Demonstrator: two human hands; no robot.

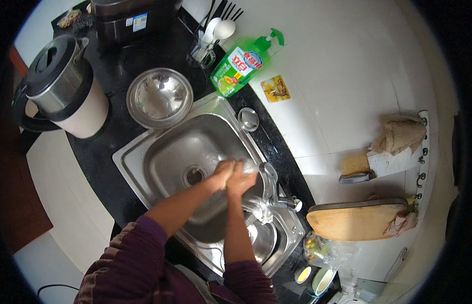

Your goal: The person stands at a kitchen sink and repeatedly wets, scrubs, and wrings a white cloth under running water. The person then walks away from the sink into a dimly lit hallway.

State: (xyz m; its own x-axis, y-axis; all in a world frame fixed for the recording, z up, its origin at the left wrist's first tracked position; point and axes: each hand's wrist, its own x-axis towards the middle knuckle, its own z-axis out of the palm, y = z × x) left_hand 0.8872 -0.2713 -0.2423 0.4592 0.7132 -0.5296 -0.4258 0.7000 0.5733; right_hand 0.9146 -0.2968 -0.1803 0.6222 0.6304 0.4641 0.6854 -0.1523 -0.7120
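Observation:
My left hand (pixel 221 174) and my right hand (pixel 241 180) are together above the large basin of a stainless steel sink (pixel 175 152), touching each other. They are close to the spout of a chrome faucet (pixel 269 173). Something pale shows at the far side of my right fingers; I cannot tell whether it is water or an object. The fingers largely hide what lies between the palms. A round drain (pixel 194 176) sits in the basin floor to the left of my hands. A white cloth (pixel 262 211) is draped by the faucet base, beside my right forearm.
A steel bowl (pixel 160 98) stands at the sink's left corner, with a green pump bottle (pixel 238 68) behind. A lidded thermal jug (pixel 82 102) is on the black counter. A ladle (pixel 248 119) lies behind the sink. Cutting boards (pixel 354 222) hang on the right wall.

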